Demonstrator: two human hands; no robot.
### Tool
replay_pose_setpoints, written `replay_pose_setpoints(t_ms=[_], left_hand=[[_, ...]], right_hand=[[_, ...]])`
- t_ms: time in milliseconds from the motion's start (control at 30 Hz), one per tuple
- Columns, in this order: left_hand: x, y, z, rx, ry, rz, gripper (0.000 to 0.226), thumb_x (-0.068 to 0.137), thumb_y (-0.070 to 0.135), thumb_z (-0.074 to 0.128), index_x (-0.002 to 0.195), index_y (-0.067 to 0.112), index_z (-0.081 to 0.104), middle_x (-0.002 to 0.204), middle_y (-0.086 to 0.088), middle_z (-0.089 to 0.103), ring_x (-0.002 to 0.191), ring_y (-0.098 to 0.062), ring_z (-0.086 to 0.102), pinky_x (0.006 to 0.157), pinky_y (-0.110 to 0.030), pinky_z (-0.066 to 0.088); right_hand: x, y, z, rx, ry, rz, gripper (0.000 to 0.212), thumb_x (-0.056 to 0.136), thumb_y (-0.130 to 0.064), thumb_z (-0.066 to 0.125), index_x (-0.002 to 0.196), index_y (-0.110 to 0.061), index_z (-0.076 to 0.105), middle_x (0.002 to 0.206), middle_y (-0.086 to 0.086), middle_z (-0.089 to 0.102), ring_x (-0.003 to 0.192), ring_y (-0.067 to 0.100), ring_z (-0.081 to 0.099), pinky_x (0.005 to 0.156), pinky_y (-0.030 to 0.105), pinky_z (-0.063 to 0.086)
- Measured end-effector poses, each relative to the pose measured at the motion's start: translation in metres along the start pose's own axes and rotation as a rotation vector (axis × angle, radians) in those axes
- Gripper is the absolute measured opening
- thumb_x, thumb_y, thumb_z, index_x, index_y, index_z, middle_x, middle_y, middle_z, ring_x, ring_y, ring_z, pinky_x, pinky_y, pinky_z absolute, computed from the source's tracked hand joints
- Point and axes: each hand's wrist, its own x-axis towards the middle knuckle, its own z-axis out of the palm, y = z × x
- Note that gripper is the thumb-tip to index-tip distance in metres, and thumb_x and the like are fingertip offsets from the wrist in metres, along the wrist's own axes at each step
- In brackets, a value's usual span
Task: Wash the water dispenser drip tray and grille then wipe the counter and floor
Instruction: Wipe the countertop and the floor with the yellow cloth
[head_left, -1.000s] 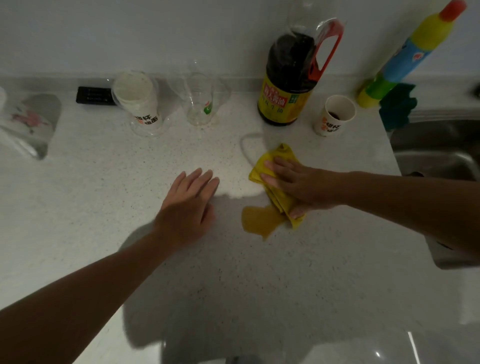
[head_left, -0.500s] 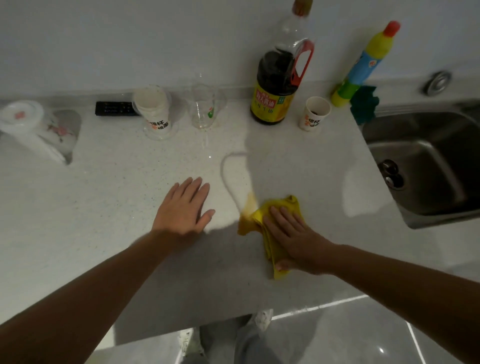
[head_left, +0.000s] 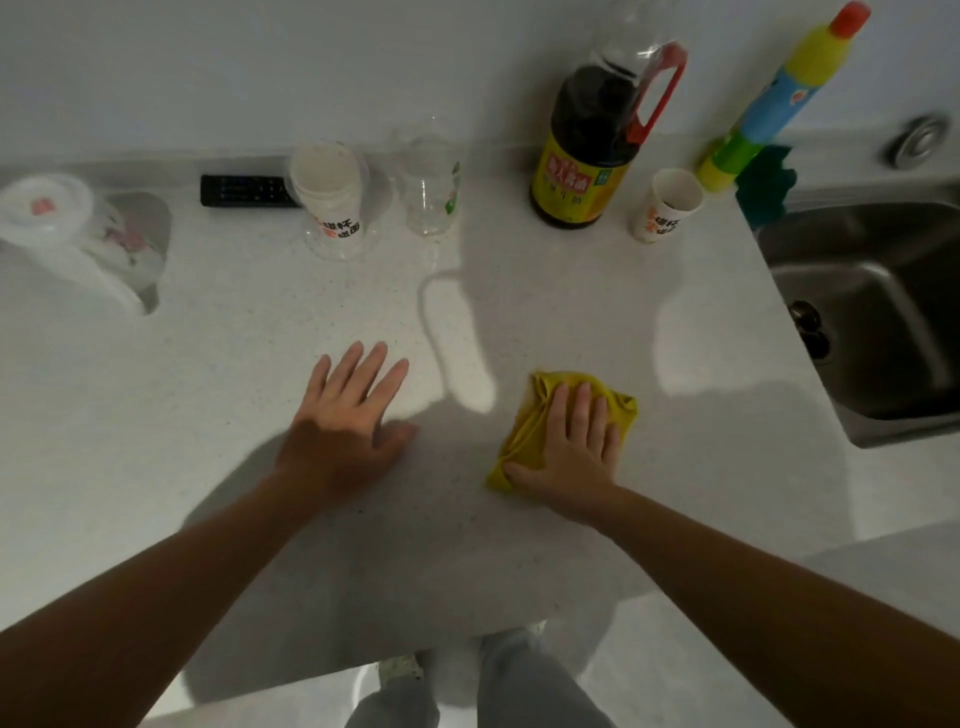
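Risk — paper cup (head_left: 665, 208) at bench (head_left: 234, 389) back edge toppled if cloth (head_left: 519, 431) is swept too far | right hand (head_left: 566, 452) pressed flat on cloth | left hand (head_left: 348, 421) laid flat

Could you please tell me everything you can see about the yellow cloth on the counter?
The yellow cloth is a soft, thin-looking fabric, bunched into a rumpled pad with creases along its left edge. It lies on the pale speckled counter, left of the sink. The right hand presses on it with straight fingers, covering its middle, so only its borders show. The left hand rests on the counter, apart from it.
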Motion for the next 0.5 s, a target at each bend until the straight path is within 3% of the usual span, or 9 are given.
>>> replay_pose_setpoints(t_ms=[167,300,400,500], left_hand=[[0.004,-0.001,0.002,0.045,0.033,0.012,0.080,0.094,0.067,0.048,0.158,0.019,0.043,0.167,-0.014,0.036,0.155,-0.038,0.030,0.125,-0.059,0.020],[0.005,-0.001,0.003,0.037,0.032,-0.010,0.080,0.091,0.064,0.052,0.158,0.022,0.042,0.167,-0.012,0.036,0.155,-0.037,0.030,0.125,-0.058,0.020],[0.005,0.000,0.006,0.012,0.061,-0.013,0.079,0.092,0.062,0.055,0.159,0.022,0.040,0.168,-0.011,0.035,0.156,-0.035,0.028,0.125,-0.058,0.019],[0.002,-0.002,0.007,0.010,0.086,0.017,0.079,0.095,0.063,0.053,0.159,0.020,0.039,0.168,-0.014,0.034,0.156,-0.035,0.027,0.126,-0.059,0.019]], right_hand=[[0.068,-0.004,-0.046,-0.143,-0.079,-0.185,0.130,0.080,-0.075,0.063,0.159,-0.024,-0.027,0.167,0.007,-0.034,0.154,0.031,-0.028,0.123,0.050,-0.012],[0.118,-0.006,-0.089,-0.379,-0.231,-0.468,0.132,0.081,-0.077,0.061,0.147,-0.031,-0.044,0.158,0.002,-0.048,0.146,0.026,-0.040,0.123,0.052,-0.013],[0.130,-0.001,-0.100,-0.558,-0.247,-0.666,0.128,0.082,-0.083,0.051,0.139,-0.032,-0.052,0.154,0.004,-0.051,0.146,0.031,-0.041,0.123,0.054,-0.014],[0.129,0.008,-0.105,-0.710,-0.231,-0.887,0.117,0.084,-0.087,0.032,0.148,-0.028,-0.046,0.159,0.008,-0.047,0.147,0.033,-0.041,0.121,0.051,-0.020]])
